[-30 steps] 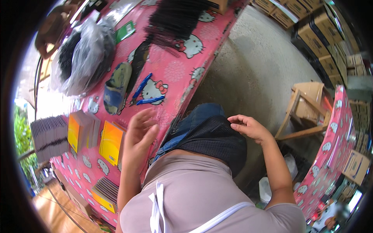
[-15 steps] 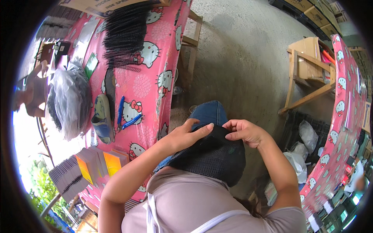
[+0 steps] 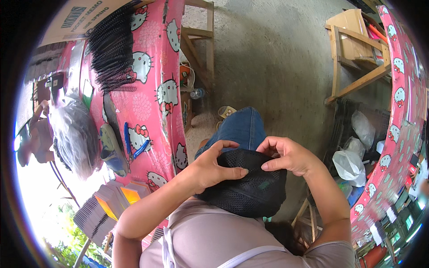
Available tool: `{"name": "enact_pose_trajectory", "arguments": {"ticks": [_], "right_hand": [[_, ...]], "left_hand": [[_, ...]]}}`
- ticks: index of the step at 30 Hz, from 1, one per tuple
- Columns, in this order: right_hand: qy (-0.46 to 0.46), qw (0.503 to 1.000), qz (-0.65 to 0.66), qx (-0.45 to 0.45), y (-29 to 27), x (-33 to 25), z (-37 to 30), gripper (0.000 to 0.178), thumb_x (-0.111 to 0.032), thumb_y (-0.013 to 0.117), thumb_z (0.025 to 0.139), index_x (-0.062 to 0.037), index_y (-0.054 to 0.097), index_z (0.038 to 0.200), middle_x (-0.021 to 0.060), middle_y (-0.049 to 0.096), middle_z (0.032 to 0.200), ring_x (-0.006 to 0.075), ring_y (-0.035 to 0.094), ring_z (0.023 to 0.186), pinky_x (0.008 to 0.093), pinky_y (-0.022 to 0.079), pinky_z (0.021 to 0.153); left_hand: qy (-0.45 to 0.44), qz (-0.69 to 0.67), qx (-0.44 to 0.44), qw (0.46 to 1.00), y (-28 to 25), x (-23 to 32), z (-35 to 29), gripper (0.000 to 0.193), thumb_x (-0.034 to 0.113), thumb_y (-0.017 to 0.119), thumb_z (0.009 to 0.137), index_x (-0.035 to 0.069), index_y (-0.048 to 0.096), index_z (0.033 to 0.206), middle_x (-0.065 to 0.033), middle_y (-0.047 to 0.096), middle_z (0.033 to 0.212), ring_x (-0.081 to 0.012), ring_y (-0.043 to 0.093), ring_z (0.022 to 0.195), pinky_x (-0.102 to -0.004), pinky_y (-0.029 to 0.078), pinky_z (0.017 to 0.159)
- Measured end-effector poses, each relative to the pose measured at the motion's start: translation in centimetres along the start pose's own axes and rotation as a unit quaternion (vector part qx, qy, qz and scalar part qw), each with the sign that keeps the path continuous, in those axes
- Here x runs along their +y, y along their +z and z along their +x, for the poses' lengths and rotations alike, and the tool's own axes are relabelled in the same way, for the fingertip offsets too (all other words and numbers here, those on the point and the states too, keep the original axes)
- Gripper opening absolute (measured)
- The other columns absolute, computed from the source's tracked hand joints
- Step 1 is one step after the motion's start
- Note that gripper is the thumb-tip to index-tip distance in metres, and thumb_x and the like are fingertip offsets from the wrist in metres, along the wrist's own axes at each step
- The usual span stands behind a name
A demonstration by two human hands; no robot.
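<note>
Held in front of my chest, above my jeans (image 3: 243,127), is a rounded black mesh piece (image 3: 250,192) that looks like a cap, with a small green mark on it. My left hand (image 3: 219,167) grips its upper left edge, thumb lying over the mesh and fingers curled behind. At the upper right edge, my right hand (image 3: 286,156) pinches it between thumb and fingers. The fingertips behind the mesh are hidden.
A pink patterned table (image 3: 149,102) on my left bears black spiral coils (image 3: 111,53), slim blue tools (image 3: 127,138), a slipper (image 3: 113,149), a plastic-wrapped bundle (image 3: 75,136) and notebooks (image 3: 111,201). A wooden stand (image 3: 359,85) and white bags (image 3: 348,167) are on my right.
The view has shifted, and the table things sit further left. My hands still hold the mesh cap, its upper edge now lower, and more of my jeans shows beyond it.
</note>
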State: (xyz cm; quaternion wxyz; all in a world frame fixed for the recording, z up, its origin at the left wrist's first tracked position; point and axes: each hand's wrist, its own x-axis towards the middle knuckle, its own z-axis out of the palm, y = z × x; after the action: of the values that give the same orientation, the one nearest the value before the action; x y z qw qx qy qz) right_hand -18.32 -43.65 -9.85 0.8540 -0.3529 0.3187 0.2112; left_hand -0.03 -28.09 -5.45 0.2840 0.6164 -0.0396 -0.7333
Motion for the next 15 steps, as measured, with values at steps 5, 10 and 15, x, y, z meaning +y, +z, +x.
{"name": "enact_pose_trajectory", "arguments": {"ticks": [5,10,15], "right_hand": [[-0.007,1.000,-0.014,0.000,-0.1,0.4,-0.3,0.033,-0.002,0.075,0.070,-0.0036,0.059,0.100,0.0028,0.061,0.094,0.0127,0.057,0.090,0.0264,0.045,0.081],[-0.020,0.998,-0.052,0.004,-0.2,0.6,-0.2,0.033,-0.008,0.077,0.071,-0.0029,0.060,0.099,0.0024,0.061,0.091,0.0116,0.055,0.089,0.0256,0.044,0.080],[-0.012,0.997,-0.079,0.004,0.1,1.1,0.8,0.036,-0.014,0.077,0.076,-0.0023,0.060,0.105,0.0022,0.061,0.093,0.0114,0.056,0.090,0.0255,0.045,0.082]], "left_hand": [[-0.011,-0.047,-0.020,0.999,0.4,0.7,-0.5,0.078,0.006,0.078,0.072,0.003,0.035,0.137,-0.0115,0.056,0.111,-0.0184,0.055,0.103,-0.0312,0.044,0.092],[-0.007,-0.062,-0.027,0.998,0.5,0.4,-0.2,0.079,0.005,0.078,0.072,0.003,0.034,0.138,-0.0112,0.056,0.111,-0.0186,0.055,0.103,-0.0314,0.044,0.093],[-0.011,-0.044,-0.012,0.999,0.8,0.6,-0.3,0.078,0.015,0.080,0.073,0.001,0.036,0.136,-0.0137,0.055,0.111,-0.0199,0.055,0.103,-0.0315,0.044,0.091]]}}
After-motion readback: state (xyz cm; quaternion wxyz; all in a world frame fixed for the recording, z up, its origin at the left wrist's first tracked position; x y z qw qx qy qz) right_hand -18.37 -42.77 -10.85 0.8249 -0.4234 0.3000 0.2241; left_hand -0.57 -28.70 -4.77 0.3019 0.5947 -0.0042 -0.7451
